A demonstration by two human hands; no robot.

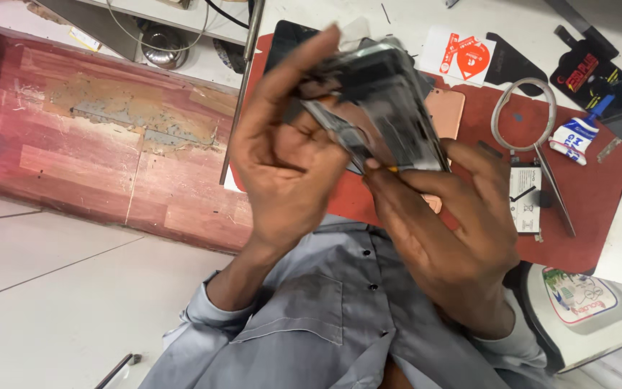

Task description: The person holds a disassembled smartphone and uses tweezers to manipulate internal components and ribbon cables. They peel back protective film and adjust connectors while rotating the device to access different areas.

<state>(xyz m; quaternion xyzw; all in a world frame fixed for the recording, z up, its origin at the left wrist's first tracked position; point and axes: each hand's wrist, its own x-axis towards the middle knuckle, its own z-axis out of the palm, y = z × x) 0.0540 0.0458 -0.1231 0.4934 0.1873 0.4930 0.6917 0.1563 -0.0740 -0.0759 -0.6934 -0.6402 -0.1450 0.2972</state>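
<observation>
My left hand (282,158) grips an opened smartphone (379,101) and holds it up close in front of me, thumb along its near side, bare dark internals and metal frame facing me. My right hand (448,230) meets the phone's lower edge. Its fingertips pinch a small yellow-tipped tool (390,169) against the frame. Most of the tool is hidden by the fingers. Both hands are above a red work mat (592,194) and my grey buttoned shirt (325,317).
On the red mat lie a rose-gold back cover (446,112), a metal wire loop (523,112), a white and blue glue tube (574,137), tweezers (556,191), a phone battery (525,198) and a red-white card (462,57). Worn red floor (109,144) lies left.
</observation>
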